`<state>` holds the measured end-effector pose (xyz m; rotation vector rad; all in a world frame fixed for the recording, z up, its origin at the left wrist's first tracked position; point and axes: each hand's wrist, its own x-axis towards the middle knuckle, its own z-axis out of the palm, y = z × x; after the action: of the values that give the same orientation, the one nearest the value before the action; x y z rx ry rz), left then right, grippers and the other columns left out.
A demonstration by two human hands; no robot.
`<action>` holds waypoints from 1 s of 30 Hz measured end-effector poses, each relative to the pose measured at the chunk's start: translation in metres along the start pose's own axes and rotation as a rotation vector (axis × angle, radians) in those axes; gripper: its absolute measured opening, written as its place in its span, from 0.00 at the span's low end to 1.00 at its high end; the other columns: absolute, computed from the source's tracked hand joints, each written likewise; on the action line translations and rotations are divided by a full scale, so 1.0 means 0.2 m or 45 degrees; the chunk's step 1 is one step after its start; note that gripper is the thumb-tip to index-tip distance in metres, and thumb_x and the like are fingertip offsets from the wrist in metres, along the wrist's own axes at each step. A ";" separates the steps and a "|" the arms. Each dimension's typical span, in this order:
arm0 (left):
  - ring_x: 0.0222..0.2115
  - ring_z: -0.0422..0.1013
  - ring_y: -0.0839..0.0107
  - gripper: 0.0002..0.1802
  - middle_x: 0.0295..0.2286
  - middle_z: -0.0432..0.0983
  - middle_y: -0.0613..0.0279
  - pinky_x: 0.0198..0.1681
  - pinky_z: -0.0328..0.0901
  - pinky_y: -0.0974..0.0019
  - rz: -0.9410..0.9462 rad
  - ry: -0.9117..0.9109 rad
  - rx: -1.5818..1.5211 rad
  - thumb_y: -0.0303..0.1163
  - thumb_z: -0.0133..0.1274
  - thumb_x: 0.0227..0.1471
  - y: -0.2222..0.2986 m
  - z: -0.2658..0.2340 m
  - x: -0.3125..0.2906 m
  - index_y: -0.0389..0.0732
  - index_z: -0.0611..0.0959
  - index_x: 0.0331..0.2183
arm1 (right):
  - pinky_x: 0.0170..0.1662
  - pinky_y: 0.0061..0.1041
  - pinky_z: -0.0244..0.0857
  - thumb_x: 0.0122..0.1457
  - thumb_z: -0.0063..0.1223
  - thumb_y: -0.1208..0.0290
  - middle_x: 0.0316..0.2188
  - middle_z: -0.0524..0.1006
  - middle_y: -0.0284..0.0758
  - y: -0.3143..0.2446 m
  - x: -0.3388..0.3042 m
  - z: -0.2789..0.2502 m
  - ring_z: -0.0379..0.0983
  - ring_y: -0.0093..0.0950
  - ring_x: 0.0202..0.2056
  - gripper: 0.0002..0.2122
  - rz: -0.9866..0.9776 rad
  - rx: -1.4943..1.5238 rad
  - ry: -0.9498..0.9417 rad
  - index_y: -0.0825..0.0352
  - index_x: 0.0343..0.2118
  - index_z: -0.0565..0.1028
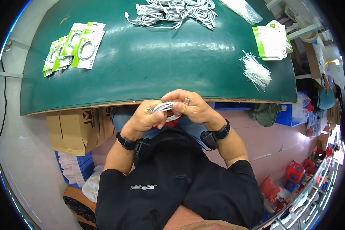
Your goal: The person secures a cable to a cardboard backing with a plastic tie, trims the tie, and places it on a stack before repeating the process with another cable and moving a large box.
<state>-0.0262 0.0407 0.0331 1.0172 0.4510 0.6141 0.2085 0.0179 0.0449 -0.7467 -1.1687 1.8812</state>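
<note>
A white charging cable (165, 107), wound into a small coil, is held between my two hands just in front of the table's near edge. My left hand (145, 116) is closed round the coil's left side, with one connector showing by the thumb. On the other side my right hand (191, 107) pinches the coil between thumb and fingers, and a second metal-tipped connector pokes out near its index finger. On the green table (161, 69) lie a heap of white cables (176, 13) at the far middle and a bunch of clear cable ties (256, 72) at right.
Carded cables (87, 50) lie at the table's left. Stacked green-and-white cards (271, 41) and a clear plastic bag (243, 9) lie at the right. Below stand a cardboard box (71, 130) at left and a blue bin (289, 115) at right. A person (326, 96) is at far right.
</note>
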 end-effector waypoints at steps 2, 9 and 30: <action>0.18 0.66 0.84 0.24 0.22 0.78 0.68 0.22 0.60 0.77 -0.050 -0.030 0.033 0.51 0.64 0.59 0.02 0.01 0.00 0.36 0.85 0.35 | 0.42 0.20 0.69 0.71 0.56 0.64 0.41 0.81 0.33 -0.02 0.00 0.00 0.73 0.18 0.39 0.19 -0.037 0.049 -0.086 0.71 0.58 0.73; 0.18 0.67 0.84 0.20 0.22 0.79 0.67 0.22 0.61 0.78 -0.141 -0.008 0.071 0.47 0.64 0.60 -0.02 -0.01 -0.01 0.38 0.87 0.37 | 0.42 0.19 0.67 0.72 0.55 0.64 0.42 0.80 0.31 0.07 -0.01 -0.04 0.70 0.15 0.37 0.21 0.072 0.113 -0.061 0.70 0.62 0.70; 0.19 0.69 0.81 0.22 0.22 0.77 0.65 0.22 0.61 0.76 -0.090 0.142 -0.022 0.46 0.62 0.63 -0.06 0.04 0.08 0.34 0.83 0.41 | 0.44 0.19 0.67 0.70 0.57 0.67 0.35 0.78 0.28 0.05 -0.03 -0.05 0.72 0.17 0.36 0.22 -0.066 0.030 0.248 0.69 0.63 0.69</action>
<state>-0.0058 0.0411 0.0254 0.9494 0.5762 0.6126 0.2167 0.0145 0.0319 -0.8576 -1.0323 1.7341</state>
